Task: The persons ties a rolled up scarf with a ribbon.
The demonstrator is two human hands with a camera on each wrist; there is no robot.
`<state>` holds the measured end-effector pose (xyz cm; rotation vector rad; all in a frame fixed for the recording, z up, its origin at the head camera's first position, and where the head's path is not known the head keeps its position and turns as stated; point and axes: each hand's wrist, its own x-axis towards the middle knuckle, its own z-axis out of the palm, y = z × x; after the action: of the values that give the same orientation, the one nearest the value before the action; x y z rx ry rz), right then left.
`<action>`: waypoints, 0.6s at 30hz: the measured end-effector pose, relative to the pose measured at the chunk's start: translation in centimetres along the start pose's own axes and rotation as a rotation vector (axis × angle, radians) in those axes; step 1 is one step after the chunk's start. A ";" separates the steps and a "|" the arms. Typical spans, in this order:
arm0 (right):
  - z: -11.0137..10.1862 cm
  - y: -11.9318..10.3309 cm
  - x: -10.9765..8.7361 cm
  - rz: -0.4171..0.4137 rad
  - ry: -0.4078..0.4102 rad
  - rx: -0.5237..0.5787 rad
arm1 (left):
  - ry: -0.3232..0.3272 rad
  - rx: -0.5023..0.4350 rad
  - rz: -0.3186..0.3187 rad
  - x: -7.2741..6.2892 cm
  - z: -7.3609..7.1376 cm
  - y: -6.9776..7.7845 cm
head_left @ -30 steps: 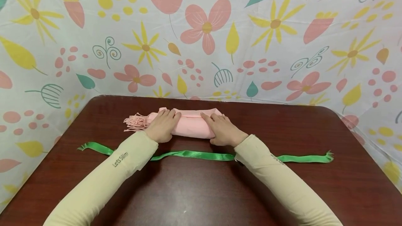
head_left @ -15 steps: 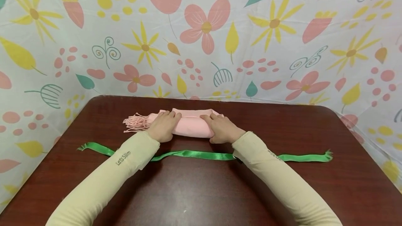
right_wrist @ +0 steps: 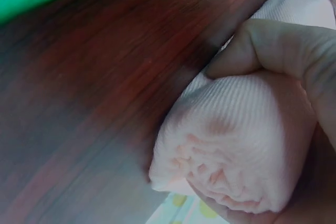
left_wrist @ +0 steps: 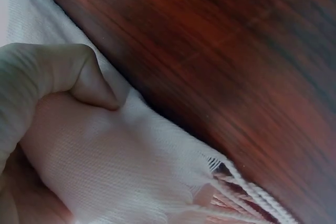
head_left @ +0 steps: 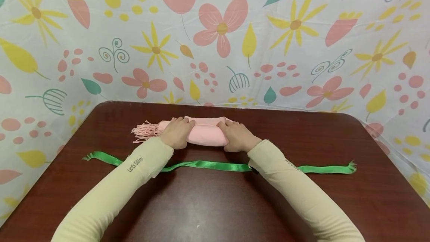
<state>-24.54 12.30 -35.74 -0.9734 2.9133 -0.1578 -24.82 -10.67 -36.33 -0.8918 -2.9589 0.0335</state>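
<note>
A pink fringed scarf [head_left: 206, 134], rolled into a thick bundle, lies toward the back of the table. Its tassels [head_left: 146, 131] spread out at the left end. My left hand [head_left: 176, 133] grips the roll near that fringed end, with a bent digit pressing the cloth in the left wrist view. Around the right end curls my right hand [head_left: 239, 136]; the right wrist view shows the coiled layers of the scarf's end [right_wrist: 210, 171] beside it. Parts of the roll are hidden under both hands.
A green ribbon [head_left: 211, 165] with frayed ends stretches across the dark wooden table [head_left: 201, 204], nearer than the scarf and passing beneath both forearms. Behind the table hangs a flower-printed cloth [head_left: 215, 66].
Both hands keep hold of the rolled scarf. The left hand and forearm have shifted slightly to the right, and the scarf's right end sits marginally further in. The ribbon lies as before.
</note>
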 end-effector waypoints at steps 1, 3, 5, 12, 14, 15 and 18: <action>0.0 0.0 0.0 0.000 0.004 -0.001 | 0.001 0.002 0.000 0.0 0.0 0.0; 0.1 0.1 0.0 0.000 0.012 -0.006 | 0.006 0.006 0.003 0.0 -0.1 0.1; 0.1 0.1 0.0 0.000 0.016 -0.008 | 0.017 0.008 0.009 0.0 -0.2 0.2; 0.1 0.2 0.1 -0.006 0.028 -0.001 | 0.033 -0.023 0.015 0.1 -0.5 0.4; 0.2 0.2 0.1 -0.003 0.025 0.001 | 0.034 -0.033 0.012 0.1 -0.5 0.5; 0.2 0.2 0.1 0.001 0.023 0.000 | 0.034 -0.035 0.010 0.1 -0.5 0.5; 0.1 0.2 0.1 0.010 0.023 -0.005 | 0.037 -0.042 0.004 0.1 -0.5 0.6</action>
<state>-24.71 12.37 -35.89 -0.9648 2.9403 -0.1620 -24.54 -10.14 -35.87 -0.8933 -2.9338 -0.0449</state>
